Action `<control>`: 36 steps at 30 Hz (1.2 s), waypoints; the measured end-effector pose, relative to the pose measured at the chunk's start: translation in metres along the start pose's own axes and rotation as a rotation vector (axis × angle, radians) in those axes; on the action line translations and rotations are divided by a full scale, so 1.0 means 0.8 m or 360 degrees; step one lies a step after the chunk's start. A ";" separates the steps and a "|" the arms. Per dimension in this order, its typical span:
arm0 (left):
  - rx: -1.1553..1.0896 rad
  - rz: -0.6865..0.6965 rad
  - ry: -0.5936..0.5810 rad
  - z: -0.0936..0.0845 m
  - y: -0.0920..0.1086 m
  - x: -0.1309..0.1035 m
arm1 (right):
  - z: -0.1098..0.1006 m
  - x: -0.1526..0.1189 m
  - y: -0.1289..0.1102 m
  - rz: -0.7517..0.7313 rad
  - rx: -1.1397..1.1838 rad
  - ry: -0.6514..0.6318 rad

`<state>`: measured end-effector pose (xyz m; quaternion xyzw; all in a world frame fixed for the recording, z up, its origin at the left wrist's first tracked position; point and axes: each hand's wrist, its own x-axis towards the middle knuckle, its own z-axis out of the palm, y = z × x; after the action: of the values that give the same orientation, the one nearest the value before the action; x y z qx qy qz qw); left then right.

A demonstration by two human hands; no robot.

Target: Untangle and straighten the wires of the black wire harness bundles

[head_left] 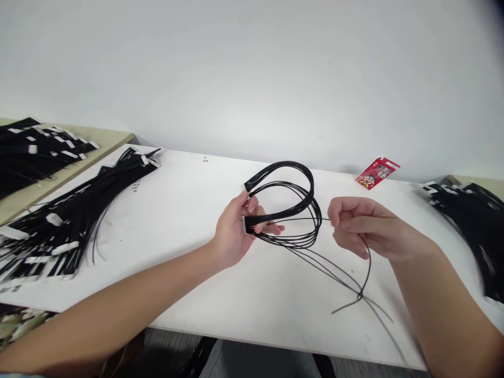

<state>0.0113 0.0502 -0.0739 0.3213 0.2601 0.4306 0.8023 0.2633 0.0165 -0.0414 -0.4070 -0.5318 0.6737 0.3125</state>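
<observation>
My left hand (235, 231) is closed around the connector end of a black wire harness (305, 202). The harness bends in a loop between two white connectors, one above the other at my fingers; the lower connector (243, 224) lies against the palm. Several loose wires hang from it toward the table's front, crossing one another near their free ends. To the right, my right hand (354, 223) pinches a single thin black wire (369, 265) of the harness between thumb and fingers. That wire runs taut toward the lower connector, and its tail curves down below the hand.
A pile of black harnesses with white connectors (94, 199) lies on the white table (189, 294) at left. Another pile (23, 157) rests on a beige surface (106, 140) farther left, and more harnesses (468, 215) are at right. A red packet (377, 173) sits near the wall.
</observation>
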 end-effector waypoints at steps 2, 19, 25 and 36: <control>-0.0037 -0.0032 0.0042 0.001 0.001 0.000 | -0.008 -0.003 -0.001 0.0184 -0.0186 -0.0069; 0.0315 0.0087 -0.0019 -0.011 -0.004 0.007 | -0.028 0.008 0.008 -0.0844 0.0065 0.0004; 0.0450 0.0134 -0.0005 -0.012 -0.006 0.005 | -0.019 0.015 0.011 -0.1058 0.0056 0.0285; 0.0654 0.0108 -0.0045 -0.014 -0.011 0.006 | 0.018 0.013 0.007 -0.0905 0.0041 0.0171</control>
<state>0.0100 0.0537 -0.0883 0.4928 0.3202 0.3908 0.7084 0.2453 0.0176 -0.0474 -0.2727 -0.5986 0.5434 0.5216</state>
